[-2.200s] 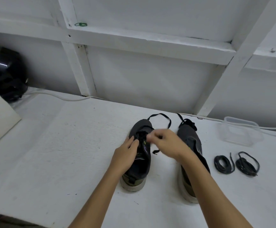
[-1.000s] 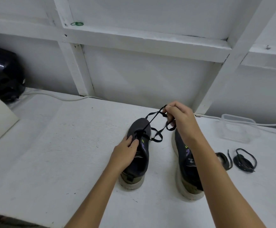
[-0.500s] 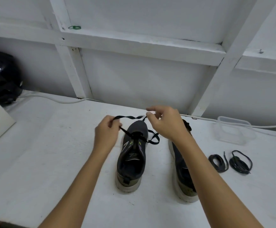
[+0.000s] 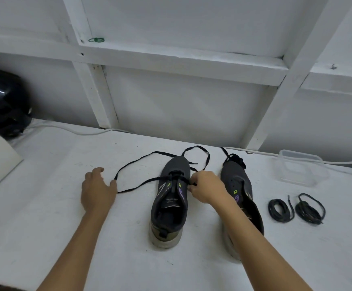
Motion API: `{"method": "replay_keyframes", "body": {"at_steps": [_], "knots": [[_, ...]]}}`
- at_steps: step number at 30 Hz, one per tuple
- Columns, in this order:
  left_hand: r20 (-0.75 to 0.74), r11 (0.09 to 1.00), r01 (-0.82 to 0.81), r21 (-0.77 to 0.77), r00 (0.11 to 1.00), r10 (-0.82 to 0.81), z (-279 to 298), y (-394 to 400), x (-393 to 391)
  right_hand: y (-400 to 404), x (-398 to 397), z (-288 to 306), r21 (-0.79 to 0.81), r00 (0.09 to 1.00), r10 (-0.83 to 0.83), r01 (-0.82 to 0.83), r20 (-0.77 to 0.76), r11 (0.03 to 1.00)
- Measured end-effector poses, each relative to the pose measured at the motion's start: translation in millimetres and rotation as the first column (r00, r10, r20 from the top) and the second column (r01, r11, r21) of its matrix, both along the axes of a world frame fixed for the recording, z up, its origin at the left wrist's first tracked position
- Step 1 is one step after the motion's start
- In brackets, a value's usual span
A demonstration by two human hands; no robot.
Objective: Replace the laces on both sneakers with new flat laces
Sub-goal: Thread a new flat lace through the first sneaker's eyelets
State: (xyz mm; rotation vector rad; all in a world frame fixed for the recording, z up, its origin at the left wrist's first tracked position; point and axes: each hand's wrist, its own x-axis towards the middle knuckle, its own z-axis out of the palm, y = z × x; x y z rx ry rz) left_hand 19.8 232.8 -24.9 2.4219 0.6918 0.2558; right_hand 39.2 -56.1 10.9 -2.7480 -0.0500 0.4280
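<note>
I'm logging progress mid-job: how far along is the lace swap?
Nothing is finished. The left sneaker is mid-lacing: its lace runs through only the front eyelets, the right hand pinching it there, the left hand open beside its loose end. The right sneaker shows empty eyelets. Two coiled laces lie untouched.

A clear plastic container (image 4: 303, 168), white cable (image 4: 74, 131), and black helmet (image 4: 2, 103) sit on the table (image 4: 44, 206).

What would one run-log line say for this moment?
left hand: open, beside lace | right hand: pinching lace at left sneaker | spare laces: untouched
</note>
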Motion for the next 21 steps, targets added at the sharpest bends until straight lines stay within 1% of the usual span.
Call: {"method": "replay_keyframes", "body": {"at_steps": [2, 3, 5, 7, 8, 10, 12, 13, 15, 16, 17, 19, 21], "knots": [[0.101, 0.989, 0.146, 0.038, 0.984, -0.149, 6.1, -16.0, 1.7, -1.5, -0.3, 1.4, 0.003, 1.0, 0.005, -0.005, -0.01, 1.0], [0.139, 0.97, 0.24, 0.028, 0.96, -0.242, 11.1, -26.2, 3.2, -2.2, -0.2, 2.8, 0.011, 1.0, 0.016, -0.016, -0.021, 1.0], [0.202, 0.899, 0.437, -0.017, 0.882, -0.425, 23.7, -48.4, 6.6, -3.6, 0.1, 8.5, 0.094, 1.0, 0.018, -0.016, -0.023, 0.995], [0.234, 0.793, 0.607, -0.054, 0.78, -0.581, 36.5, -70.3, 10.3, -5.8, -0.2, 19.2, 0.217, 1.0, -0.016, 0.012, 0.017, 0.976], [0.227, 0.735, 0.676, -0.058, 0.726, -0.649, 41.5, -80.2, 12.5, -7.1, -0.1, 25.6, 0.264, 0.998, -0.036, 0.022, 0.05, 0.964], [0.154, 0.634, 0.773, -0.016, 0.628, -0.763, 48.0, -97.1, 18.0, -10.7, -0.6, 37.7, 0.325, 0.995, -0.054, 0.023, 0.087, 0.946], [0.052, 0.571, 0.82, 0.021, 0.57, -0.82, 51.4, -109.9, 24.1, -14.1, -1.4, 46.0, 0.366, 0.998, -0.034, 0.012, 0.054, 0.93], [0.009, 0.559, 0.828, 0.036, 0.559, -0.829, 52.4, -114.9, 26.1, -15.5, -1.9, 48.4, 0.393, 0.999, -0.024, 0.012, 0.025, 0.919], [-0.016, 0.577, 0.813, 0.078, 0.579, -0.815, 51.6, -121.4, 28.4, -20.5, -2.3, 52.2, 0.413, 1.0, -0.013, 0.006, 0.014, 0.911], [0.003, 0.612, 0.788, 0.072, 0.613, -0.79, 49.9, -122.2, 29.3, -24.2, -1.8, 54.3, 0.391, 1.0, -0.004, -0.005, 0.023, 0.92], [0.035, 0.668, 0.743, 0.025, 0.668, -0.744, 47.9, -121.4, 30.0, -28.6, -0.9, 56.6, 0.35, 1.0, 0.008, -0.017, 0.026, 0.937], [0.095, 0.796, 0.589, -0.139, 0.808, -0.582, 43.5, -116.6, 30.9, -38.7, 1.7, 60.8, 0.243, 0.999, 0.028, -0.032, 0.016, 0.97], [0.11, 0.872, 0.412, -0.263, 0.911, -0.397, 37.9, -109.4, 30.9, -48.5, 4.1, 64.7, 0.178, 1.0, 0.006, -0.011, 0.025, 0.984]]}}
